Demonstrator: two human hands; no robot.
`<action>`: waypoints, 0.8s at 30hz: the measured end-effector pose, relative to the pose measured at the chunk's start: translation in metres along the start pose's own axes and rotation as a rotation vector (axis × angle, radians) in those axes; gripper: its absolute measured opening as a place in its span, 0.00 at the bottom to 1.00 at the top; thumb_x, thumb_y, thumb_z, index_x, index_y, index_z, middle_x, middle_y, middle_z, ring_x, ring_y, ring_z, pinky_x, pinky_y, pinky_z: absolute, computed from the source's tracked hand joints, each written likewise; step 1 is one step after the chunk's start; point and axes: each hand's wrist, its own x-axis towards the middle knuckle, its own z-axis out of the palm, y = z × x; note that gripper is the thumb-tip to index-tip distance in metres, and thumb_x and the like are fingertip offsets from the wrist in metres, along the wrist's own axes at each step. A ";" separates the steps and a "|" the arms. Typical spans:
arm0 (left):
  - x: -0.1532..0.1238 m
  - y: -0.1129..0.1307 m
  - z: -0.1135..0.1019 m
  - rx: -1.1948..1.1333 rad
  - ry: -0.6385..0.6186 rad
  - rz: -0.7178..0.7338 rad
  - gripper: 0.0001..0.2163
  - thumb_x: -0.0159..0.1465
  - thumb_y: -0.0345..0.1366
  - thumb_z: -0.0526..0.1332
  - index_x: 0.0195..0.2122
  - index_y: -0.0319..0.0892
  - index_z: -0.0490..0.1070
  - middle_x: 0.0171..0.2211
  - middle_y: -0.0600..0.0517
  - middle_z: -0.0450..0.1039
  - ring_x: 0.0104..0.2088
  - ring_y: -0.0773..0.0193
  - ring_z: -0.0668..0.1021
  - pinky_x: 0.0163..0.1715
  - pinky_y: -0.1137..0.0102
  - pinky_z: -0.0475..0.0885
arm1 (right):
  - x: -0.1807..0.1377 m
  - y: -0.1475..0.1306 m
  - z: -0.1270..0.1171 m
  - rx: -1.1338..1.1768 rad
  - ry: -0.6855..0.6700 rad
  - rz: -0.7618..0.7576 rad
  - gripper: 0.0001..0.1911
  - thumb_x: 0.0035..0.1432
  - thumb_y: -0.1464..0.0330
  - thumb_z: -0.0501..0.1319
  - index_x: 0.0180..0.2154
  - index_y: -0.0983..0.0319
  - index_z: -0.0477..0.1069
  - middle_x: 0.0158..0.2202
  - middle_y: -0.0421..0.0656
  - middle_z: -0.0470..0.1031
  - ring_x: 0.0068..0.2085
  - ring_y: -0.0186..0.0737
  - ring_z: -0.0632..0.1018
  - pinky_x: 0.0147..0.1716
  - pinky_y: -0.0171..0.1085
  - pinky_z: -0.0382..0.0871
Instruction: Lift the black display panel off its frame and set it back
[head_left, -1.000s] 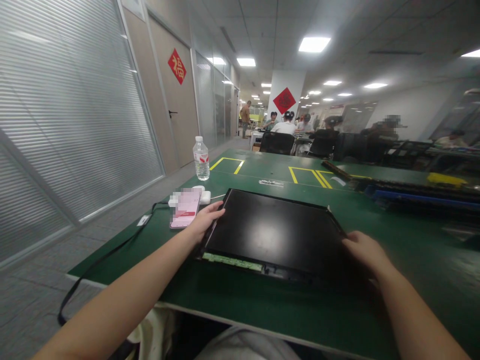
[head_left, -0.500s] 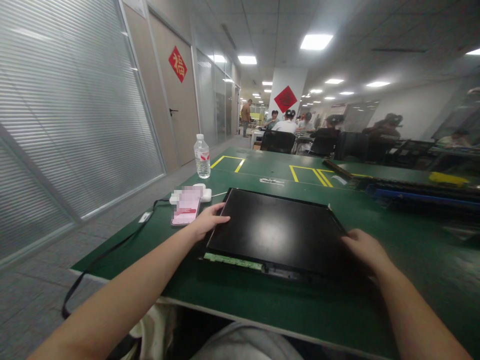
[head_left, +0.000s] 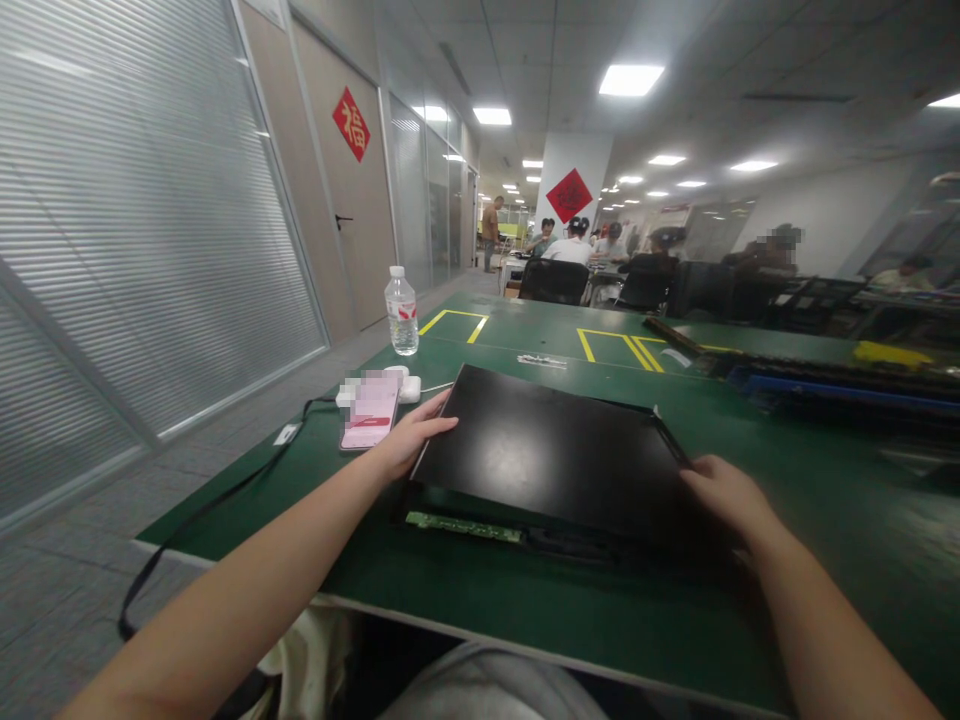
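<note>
A black, glossy flat display panel (head_left: 525, 440) lies between my two hands, its left side tilted up from what is under it. My left hand (head_left: 416, 435) grips its left edge, thumb on top and fingers at the side. At the right edge, my right hand (head_left: 724, 490) holds on with the thumb over the rim; its other fingers are mostly hidden. Below the panel's near edge a dark frame shows, with a green circuit board strip (head_left: 465, 527) along it. How the right corner sits is too dark to tell.
On the green table (head_left: 525, 610) stand a water bottle (head_left: 403, 315) and, nearer, a phone (head_left: 371, 415) beside a white earphone case (head_left: 409, 387). A black cable (head_left: 217, 490) trails off the left edge. Dark and blue long parts (head_left: 817, 390) lie at right. People sit beyond.
The panel's left side has risen, opening a gap above the frame and the green strip. My left hand has moved slightly up with it; my right hand stays nearly in place.
</note>
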 end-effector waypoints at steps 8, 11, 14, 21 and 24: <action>-0.001 0.003 0.001 0.060 -0.017 0.075 0.34 0.50 0.29 0.71 0.60 0.44 0.69 0.55 0.45 0.75 0.56 0.47 0.75 0.57 0.60 0.69 | -0.003 -0.004 -0.002 0.003 0.022 -0.017 0.19 0.59 0.60 0.56 0.46 0.64 0.74 0.46 0.52 0.78 0.47 0.52 0.78 0.41 0.42 0.71; -0.002 0.003 0.002 0.054 -0.052 0.096 0.35 0.50 0.29 0.71 0.61 0.45 0.67 0.56 0.45 0.73 0.58 0.47 0.73 0.58 0.59 0.67 | -0.001 -0.003 -0.002 0.047 0.034 -0.010 0.24 0.60 0.59 0.55 0.53 0.66 0.71 0.47 0.53 0.77 0.47 0.53 0.78 0.43 0.43 0.70; -0.002 0.004 0.004 0.045 -0.074 0.121 0.37 0.50 0.30 0.71 0.63 0.45 0.65 0.58 0.45 0.72 0.60 0.47 0.71 0.59 0.59 0.66 | -0.001 -0.004 -0.002 0.144 0.040 0.009 0.31 0.62 0.57 0.53 0.61 0.68 0.64 0.48 0.54 0.77 0.47 0.51 0.78 0.45 0.43 0.70; -0.002 0.004 0.004 0.026 -0.087 0.138 0.37 0.51 0.30 0.72 0.63 0.44 0.65 0.59 0.45 0.71 0.61 0.48 0.70 0.59 0.61 0.67 | 0.003 -0.003 0.003 0.471 0.073 0.020 0.23 0.56 0.56 0.59 0.47 0.65 0.76 0.48 0.52 0.78 0.52 0.53 0.76 0.49 0.43 0.69; 0.000 0.003 0.002 0.027 -0.063 0.131 0.38 0.50 0.30 0.72 0.64 0.44 0.63 0.58 0.45 0.72 0.58 0.48 0.73 0.58 0.61 0.68 | 0.010 0.005 0.008 0.721 0.076 0.069 0.21 0.51 0.58 0.62 0.43 0.64 0.77 0.46 0.51 0.79 0.48 0.51 0.78 0.44 0.42 0.72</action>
